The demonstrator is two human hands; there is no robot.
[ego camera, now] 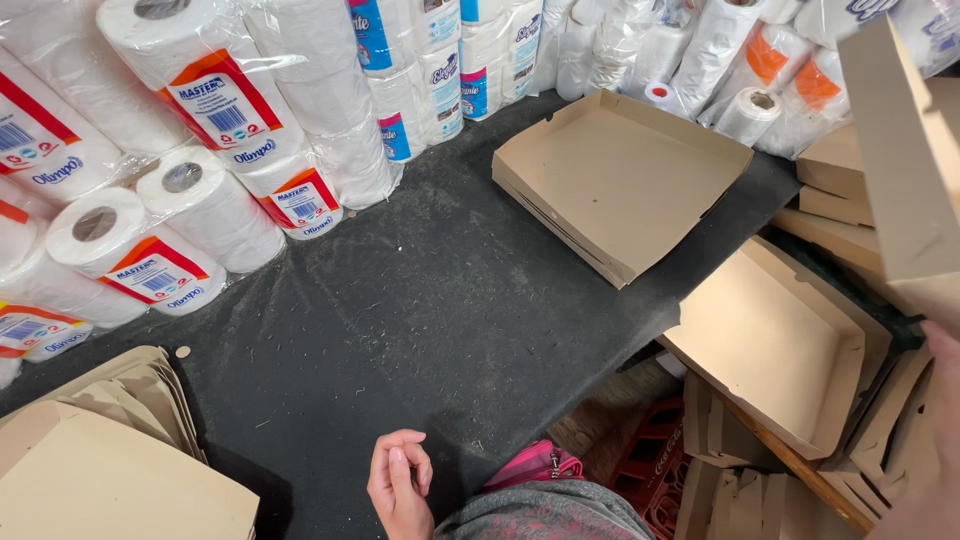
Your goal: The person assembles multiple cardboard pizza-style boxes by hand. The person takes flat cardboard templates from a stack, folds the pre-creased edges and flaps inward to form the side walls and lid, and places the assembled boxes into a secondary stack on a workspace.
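A folded brown cardboard box (900,150) is raised at the far right of the view, tilted on edge, with the right hand (940,420) below it at the right border; only a sliver of that hand shows, so whether its fingers grip the box cannot be told. The left hand (398,485) rests at the near edge of the dark table (420,300), fingers curled loosely inward and holding nothing. Farther off on the table lies an open shallow cardboard tray (620,180). Just right of the table edge, another open cardboard box (770,345) sits on a heap of folded boxes. A stack of flat cardboard blanks (100,470) lies at the near left. Wrapped paper rolls (210,120) line the far and left sides of the table.
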